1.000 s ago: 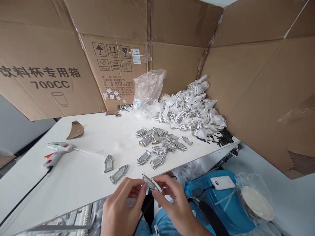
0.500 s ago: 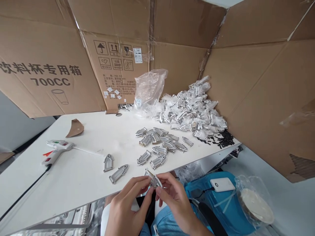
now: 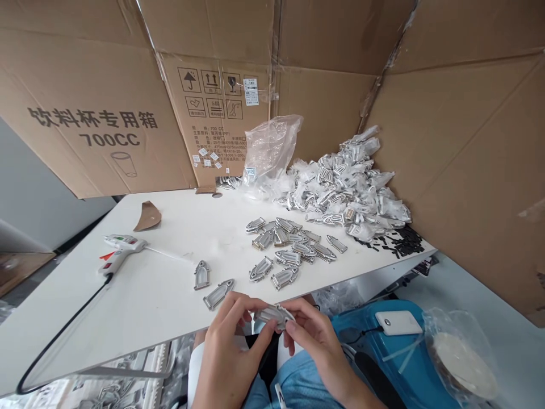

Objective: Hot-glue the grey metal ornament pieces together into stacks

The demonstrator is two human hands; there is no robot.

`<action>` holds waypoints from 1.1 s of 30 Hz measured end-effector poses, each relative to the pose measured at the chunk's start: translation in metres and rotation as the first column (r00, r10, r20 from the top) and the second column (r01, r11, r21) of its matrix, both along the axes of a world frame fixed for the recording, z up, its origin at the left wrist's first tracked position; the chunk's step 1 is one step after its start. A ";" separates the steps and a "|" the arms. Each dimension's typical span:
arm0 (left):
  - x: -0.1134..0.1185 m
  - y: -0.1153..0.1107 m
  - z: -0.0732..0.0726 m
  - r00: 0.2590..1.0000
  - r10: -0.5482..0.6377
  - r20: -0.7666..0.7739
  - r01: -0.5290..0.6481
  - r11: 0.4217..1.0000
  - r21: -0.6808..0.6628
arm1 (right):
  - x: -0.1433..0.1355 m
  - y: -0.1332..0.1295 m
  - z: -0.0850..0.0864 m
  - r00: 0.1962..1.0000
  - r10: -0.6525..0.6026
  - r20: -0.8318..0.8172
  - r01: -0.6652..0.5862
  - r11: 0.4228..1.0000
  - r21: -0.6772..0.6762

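Observation:
Both hands pinch one silver arch-shaped metal piece just off the front edge of the table, above my lap. The fingers of my left hand close on its left end. At its right end, thumb and fingers of my right hand grip it, hiding part of it. Two similar pieces lie to the left: an upright-lying one and a slanted one close to my left fingers. Beyond my hands, a loose group of the same metal pieces is spread on the white table.
A corded glue gun lies at the left beside a cardboard scrap. A heap of plastic-wrapped pieces fills the back right, near small black parts. Cardboard walls surround the table. A blue stool holds a power bank.
The held metal piece has turned from steeply tilted to lying more level between my fingers. The whole view has shifted, so the table items appear further right.

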State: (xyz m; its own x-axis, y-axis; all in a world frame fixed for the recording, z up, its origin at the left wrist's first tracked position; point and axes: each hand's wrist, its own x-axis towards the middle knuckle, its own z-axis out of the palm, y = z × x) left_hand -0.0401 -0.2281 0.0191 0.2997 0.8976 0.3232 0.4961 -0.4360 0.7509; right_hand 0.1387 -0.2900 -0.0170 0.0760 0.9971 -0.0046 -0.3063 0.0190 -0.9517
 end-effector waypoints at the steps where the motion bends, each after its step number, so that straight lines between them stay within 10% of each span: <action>1: -0.001 0.001 -0.001 1.000 0.016 0.023 -0.015 0.999 -0.031 | 0.000 -0.001 0.001 1.000 0.007 0.006 -0.007 1.000 0.008; 13: 0.001 0.003 0.008 0.944 -0.167 0.285 0.298 0.802 -0.518 | -0.002 0.002 0.002 0.993 0.014 -0.117 -0.027 0.994 -0.102; 33: 0.000 0.005 0.001 0.916 -0.154 0.371 0.364 0.708 -0.605 | 0.003 -0.002 0.008 0.999 0.021 -0.024 -0.022 0.999 -0.043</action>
